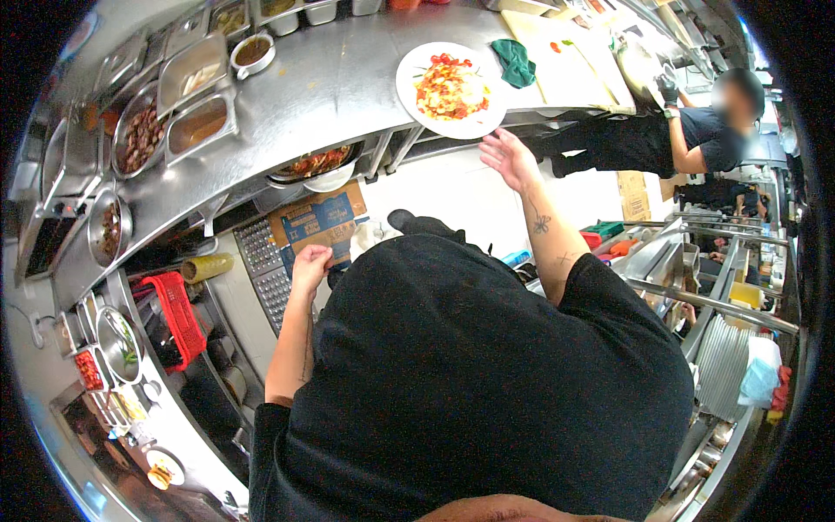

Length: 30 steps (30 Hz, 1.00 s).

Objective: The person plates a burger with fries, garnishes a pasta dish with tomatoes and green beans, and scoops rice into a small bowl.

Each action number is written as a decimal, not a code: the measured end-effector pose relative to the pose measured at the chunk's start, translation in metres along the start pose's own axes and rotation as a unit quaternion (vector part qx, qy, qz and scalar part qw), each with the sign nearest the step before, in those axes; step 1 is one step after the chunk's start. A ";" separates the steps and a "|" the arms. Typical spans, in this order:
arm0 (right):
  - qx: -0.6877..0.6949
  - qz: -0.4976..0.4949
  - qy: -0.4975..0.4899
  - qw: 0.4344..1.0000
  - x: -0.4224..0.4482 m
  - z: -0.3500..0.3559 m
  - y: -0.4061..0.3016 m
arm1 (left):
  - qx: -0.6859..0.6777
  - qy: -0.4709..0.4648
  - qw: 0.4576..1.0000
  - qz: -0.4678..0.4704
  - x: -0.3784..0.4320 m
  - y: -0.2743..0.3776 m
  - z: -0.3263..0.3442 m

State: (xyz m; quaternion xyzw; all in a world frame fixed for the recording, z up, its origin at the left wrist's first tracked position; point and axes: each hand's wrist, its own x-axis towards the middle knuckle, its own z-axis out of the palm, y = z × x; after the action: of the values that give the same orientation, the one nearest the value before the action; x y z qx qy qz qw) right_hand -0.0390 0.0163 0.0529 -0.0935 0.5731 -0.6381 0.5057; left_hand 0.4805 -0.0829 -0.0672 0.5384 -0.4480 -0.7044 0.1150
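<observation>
A round white plate [408,72] of red and yellow food with a white topping and cherry tomatoes sits at the edge of the stainless steel counter [313,98]. Just below its rim is my right hand [509,156], fingers spread; whether the fingertips touch the rim cannot be told. My left hand [312,264] hangs low near my body with its fingers curled, and nothing shows in it. A folded green cloth [514,63] lies right of the plate, beside a pale cutting board [561,72].
Metal pans of food [199,130] and a white cup of dark sauce [253,55] stand on the counter's left. A co-worker [698,137] in a dark glove works at the right. A red basket [179,320] is at lower left, stacked plates [724,368] at lower right.
</observation>
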 end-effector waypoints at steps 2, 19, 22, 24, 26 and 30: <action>0.006 -0.016 -0.044 0.999 0.020 -0.006 -0.013 | 0.054 -0.032 0.998 0.032 0.015 0.041 0.031; -0.614 0.092 -0.251 0.743 0.101 -0.055 0.188 | -0.262 -0.199 0.944 0.000 0.087 0.199 0.297; -0.456 0.131 -0.054 0.879 0.093 -0.122 0.118 | -0.285 -0.113 0.952 0.016 0.081 0.196 0.306; -0.515 0.103 -0.014 0.851 0.085 -0.144 0.052 | -0.267 -0.054 0.962 0.030 0.078 0.197 0.309; -0.570 -0.003 0.027 0.821 0.071 -0.149 -0.006 | -0.243 -0.001 0.969 0.039 0.075 0.207 0.313; -0.613 -0.190 0.038 0.766 0.050 -0.093 -0.105 | -0.229 0.062 0.969 0.075 0.086 0.211 0.310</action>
State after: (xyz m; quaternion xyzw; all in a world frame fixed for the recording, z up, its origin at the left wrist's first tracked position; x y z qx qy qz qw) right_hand -0.1843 0.0199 0.0866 -0.4661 0.8314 -0.2374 0.1874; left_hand 0.1116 -0.1018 0.0413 0.5053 -0.3058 -0.7428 0.3152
